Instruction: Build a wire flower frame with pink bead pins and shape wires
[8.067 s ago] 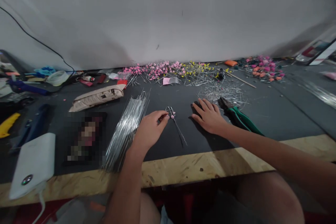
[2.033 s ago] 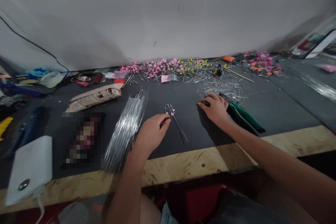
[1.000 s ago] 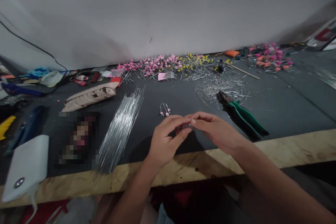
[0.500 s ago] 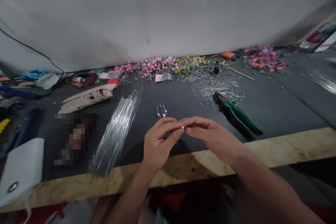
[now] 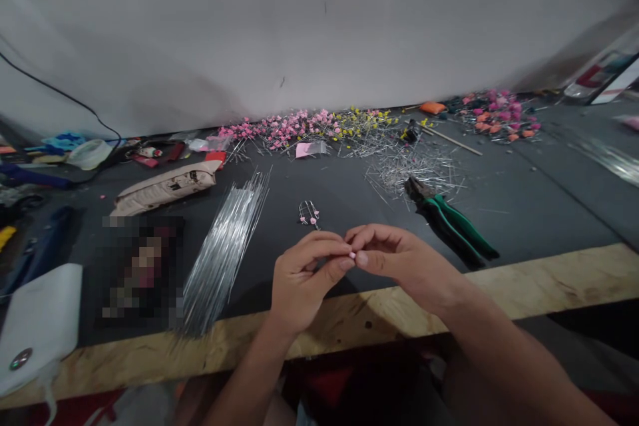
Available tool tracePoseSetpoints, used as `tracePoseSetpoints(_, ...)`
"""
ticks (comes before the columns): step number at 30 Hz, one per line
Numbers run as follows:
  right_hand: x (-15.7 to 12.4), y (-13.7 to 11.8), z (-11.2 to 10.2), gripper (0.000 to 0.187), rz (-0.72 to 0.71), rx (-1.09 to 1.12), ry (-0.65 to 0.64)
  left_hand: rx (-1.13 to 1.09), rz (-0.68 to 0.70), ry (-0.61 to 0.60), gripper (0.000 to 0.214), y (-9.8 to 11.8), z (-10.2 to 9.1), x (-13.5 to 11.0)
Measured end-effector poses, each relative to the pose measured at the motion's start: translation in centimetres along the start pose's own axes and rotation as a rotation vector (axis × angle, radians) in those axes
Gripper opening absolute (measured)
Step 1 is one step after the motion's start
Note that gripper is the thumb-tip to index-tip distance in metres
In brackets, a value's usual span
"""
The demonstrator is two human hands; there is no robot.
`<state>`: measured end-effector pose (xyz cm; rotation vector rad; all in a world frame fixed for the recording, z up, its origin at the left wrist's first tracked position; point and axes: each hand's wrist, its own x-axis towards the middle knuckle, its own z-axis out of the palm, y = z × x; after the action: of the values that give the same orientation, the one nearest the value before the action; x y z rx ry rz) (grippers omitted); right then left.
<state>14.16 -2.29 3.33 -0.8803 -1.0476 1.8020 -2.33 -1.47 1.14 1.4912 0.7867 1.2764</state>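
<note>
Two bare hands meet near our side of the dark surface [image 5: 349, 193], so let's call that spot the middle of the clock, with 12 toward the grey wall [image 5: 239, 26]. Our left hand [image 5: 299, 279] reaches in from about 7, our right hand [image 5: 417, 266] from about 4. Right where they meet there's a small pink piece [image 5: 352, 255]: the left thumb and index are pinching it, while the right thumb and bent index sit up close against it, though honestly we can't tell if those fingers grip it too. The little wire frame [image 5: 309, 213] with pink bits lies between 10 and 11, just past our left hand, which hides its lower end. At 9 we've got a bundle of straight silvery wires [image 5: 224, 246], and way further out, a touch under 9, a white power bank [image 5: 42, 323]. Green-handled pliers [image 5: 456, 229] lie between 2 and 3, nose end at the edge of a messy pile of loose wires [image 5: 422, 166] around 1. Back by the wall, pink-headed wires [image 5: 294, 126] spread around 11 and yellow-headed ones [image 5: 367, 123] at 12.
</note>
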Motion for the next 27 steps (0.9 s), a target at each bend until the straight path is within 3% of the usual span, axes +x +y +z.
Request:
tracePoseSetpoints(9,0.0,0.0,0.0,0.007,0.025,0.102,-0.09,-0.015,-0.026,-0.068,0.019,1.1,-0.2,0.0)
tracePoseSetpoints(27,0.1,-0.4,-0.4,0.007,0.07,-0.004,-0.187,0.244,0.138,-0.116,0.014,2.3,-0.8,0.2)
